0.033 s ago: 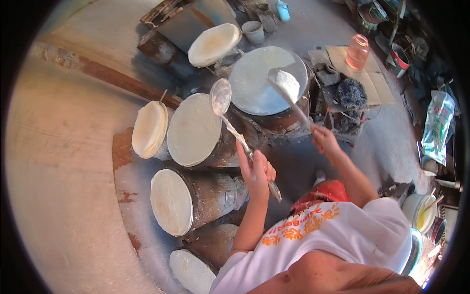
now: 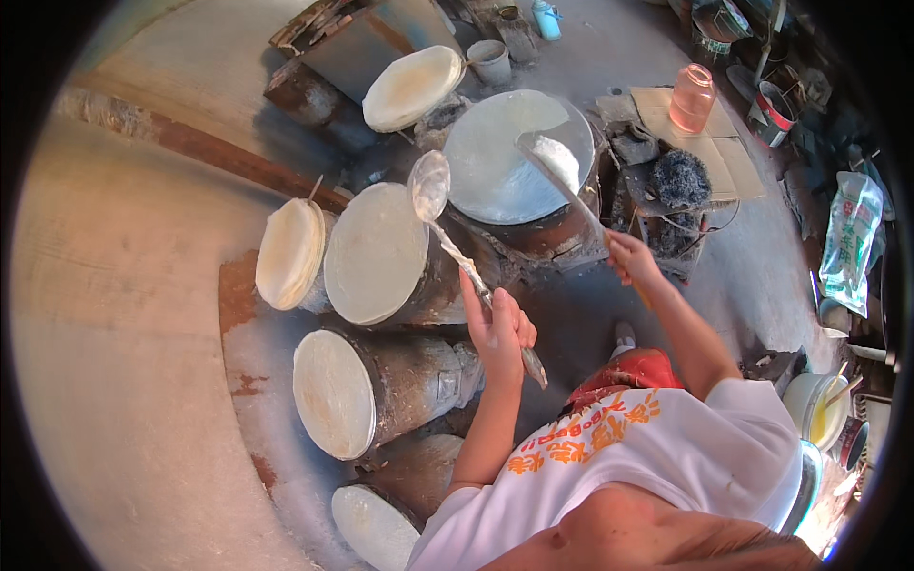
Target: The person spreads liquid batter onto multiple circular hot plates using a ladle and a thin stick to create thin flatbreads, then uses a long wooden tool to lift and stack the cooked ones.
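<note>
At the left of the frame, a stack of pale round sheets (image 2: 288, 253) stands tilted beside a drum topped by a pale disc (image 2: 376, 253); below these, another drum carries a whitish round top (image 2: 333, 394), and a further pale round (image 2: 373, 526) shows at the lower edge; in the upper middle, a second stack of round sheets (image 2: 412, 88) leans near a grey bucket (image 2: 489, 63).

Near the centre, the left hand (image 2: 502, 338) grasps a long-handled ladle (image 2: 430, 187), fingers curled around the shaft and one digit stretched along it; the ladle's bowl points up the frame, smeared with whitish paste that also streaks the shaft, and in the view it overlaps the left rim of a large round griddle (image 2: 486, 157) in the upper middle.

Right of centre, the right hand (image 2: 631, 259) has its fingers closed around the handle of a flat blade (image 2: 557, 181); the blade slants up and left across the griddle's right part, with a lump of white batter (image 2: 558, 159) along it; whether blade or griddle bears the lump, one cannot tell.

Farther right lie a dark bristly bundle (image 2: 681, 181) and a pink jar (image 2: 692, 99) on cardboard (image 2: 731, 162).
</note>
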`<state>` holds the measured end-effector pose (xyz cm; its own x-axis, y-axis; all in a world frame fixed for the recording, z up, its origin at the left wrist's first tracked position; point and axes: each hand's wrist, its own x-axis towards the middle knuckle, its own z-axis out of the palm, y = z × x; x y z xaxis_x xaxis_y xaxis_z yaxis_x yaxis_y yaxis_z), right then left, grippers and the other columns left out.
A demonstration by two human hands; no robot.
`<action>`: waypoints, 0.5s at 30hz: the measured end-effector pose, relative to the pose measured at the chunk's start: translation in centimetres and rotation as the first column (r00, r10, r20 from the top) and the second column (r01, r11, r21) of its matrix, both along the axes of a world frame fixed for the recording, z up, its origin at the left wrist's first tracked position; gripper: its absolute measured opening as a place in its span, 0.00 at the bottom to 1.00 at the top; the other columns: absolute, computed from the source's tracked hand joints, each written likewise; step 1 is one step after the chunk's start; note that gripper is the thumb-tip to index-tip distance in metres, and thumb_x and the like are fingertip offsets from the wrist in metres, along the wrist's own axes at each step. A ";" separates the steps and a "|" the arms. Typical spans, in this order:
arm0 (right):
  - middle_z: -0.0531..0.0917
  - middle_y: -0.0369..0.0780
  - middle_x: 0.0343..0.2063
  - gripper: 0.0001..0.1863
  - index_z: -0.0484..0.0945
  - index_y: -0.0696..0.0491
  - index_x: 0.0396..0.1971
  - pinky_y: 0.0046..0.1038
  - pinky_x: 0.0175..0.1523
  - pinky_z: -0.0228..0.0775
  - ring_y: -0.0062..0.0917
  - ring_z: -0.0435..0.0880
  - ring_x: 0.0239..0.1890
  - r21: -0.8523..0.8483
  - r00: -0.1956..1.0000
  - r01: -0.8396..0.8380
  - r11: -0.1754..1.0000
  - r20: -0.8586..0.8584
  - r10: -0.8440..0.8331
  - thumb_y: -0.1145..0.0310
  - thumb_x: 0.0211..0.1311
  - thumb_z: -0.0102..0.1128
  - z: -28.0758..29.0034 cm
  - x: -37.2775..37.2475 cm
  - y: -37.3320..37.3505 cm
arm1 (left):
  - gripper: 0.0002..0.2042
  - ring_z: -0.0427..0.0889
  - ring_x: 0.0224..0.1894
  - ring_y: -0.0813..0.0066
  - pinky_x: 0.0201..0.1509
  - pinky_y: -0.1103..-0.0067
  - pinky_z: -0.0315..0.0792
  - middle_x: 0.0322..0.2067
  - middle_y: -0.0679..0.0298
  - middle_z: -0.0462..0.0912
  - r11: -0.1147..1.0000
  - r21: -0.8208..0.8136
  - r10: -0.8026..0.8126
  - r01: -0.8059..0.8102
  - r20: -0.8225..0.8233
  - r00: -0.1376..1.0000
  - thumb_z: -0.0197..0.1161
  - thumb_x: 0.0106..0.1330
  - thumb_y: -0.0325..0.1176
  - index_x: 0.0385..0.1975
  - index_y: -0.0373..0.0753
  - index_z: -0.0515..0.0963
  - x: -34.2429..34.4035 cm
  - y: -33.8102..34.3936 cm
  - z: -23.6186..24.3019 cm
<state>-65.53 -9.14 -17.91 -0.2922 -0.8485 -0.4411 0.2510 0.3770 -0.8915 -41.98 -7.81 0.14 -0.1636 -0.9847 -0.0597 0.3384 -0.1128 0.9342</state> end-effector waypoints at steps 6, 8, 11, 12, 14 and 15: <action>0.71 0.32 0.15 0.17 0.71 0.49 0.52 0.18 0.12 0.54 0.14 0.65 0.10 -0.087 0.998 -0.016 0.996 -0.068 0.010 0.63 0.65 0.47 2.8 -6.0 -10.4 | 0.28 0.54 0.10 0.87 0.11 0.86 0.56 0.13 0.72 0.56 1.000 -0.016 -0.012 0.012 0.030 0.999 0.44 0.69 0.31 0.66 0.51 0.41 -5.6 -2.6 0.8; 0.72 0.34 0.15 0.14 0.75 0.51 0.47 0.21 0.12 0.55 0.16 0.64 0.09 -0.161 0.997 -0.044 0.986 -0.075 0.032 0.64 0.64 0.47 2.8 -2.4 -9.5 | 0.29 0.54 0.09 0.86 0.11 0.86 0.56 0.12 0.72 0.56 0.999 0.037 0.007 -0.008 0.036 0.999 0.45 0.68 0.30 0.66 0.51 0.41 -5.3 -3.6 -0.2; 0.77 0.35 0.19 0.14 0.75 0.49 0.45 0.19 0.15 0.60 0.15 0.69 0.13 0.112 0.915 -0.398 0.910 0.122 0.385 0.62 0.63 0.48 8.4 -0.6 -1.8 | 0.29 0.54 0.09 0.86 0.11 0.85 0.56 0.12 0.72 0.56 1.000 0.006 0.017 -0.018 0.090 0.996 0.45 0.68 0.30 0.66 0.49 0.41 -5.7 -4.9 -0.2; 0.76 0.37 0.18 0.15 0.74 0.47 0.48 0.19 0.13 0.61 0.16 0.68 0.10 0.096 0.960 -0.278 0.956 0.067 0.272 0.62 0.62 0.50 4.3 -3.3 -0.6 | 0.29 0.55 0.09 0.86 0.11 0.85 0.56 0.12 0.72 0.56 1.000 -0.012 0.003 -0.002 0.083 0.997 0.45 0.68 0.31 0.66 0.48 0.41 -6.2 -5.3 -0.7; 0.73 0.32 0.18 0.17 0.71 0.45 0.53 0.18 0.12 0.60 0.14 0.66 0.10 0.072 0.984 -0.157 0.985 0.101 0.150 0.62 0.64 0.46 2.4 -7.7 -1.3 | 0.29 0.54 0.10 0.87 0.11 0.86 0.55 0.13 0.72 0.55 1.000 0.015 -0.006 0.004 0.110 0.994 0.46 0.68 0.33 0.66 0.50 0.42 -7.2 -6.2 -0.9; 0.71 0.31 0.17 0.18 0.69 0.45 0.54 0.17 0.12 0.59 0.12 0.65 0.10 0.080 0.976 -0.200 0.977 0.106 0.191 0.63 0.65 0.43 1.5 -9.8 -2.4 | 0.28 0.54 0.10 0.87 0.11 0.86 0.55 0.13 0.73 0.55 0.999 0.028 -0.025 0.021 0.116 0.993 0.47 0.68 0.34 0.66 0.51 0.43 -8.0 -6.6 -0.9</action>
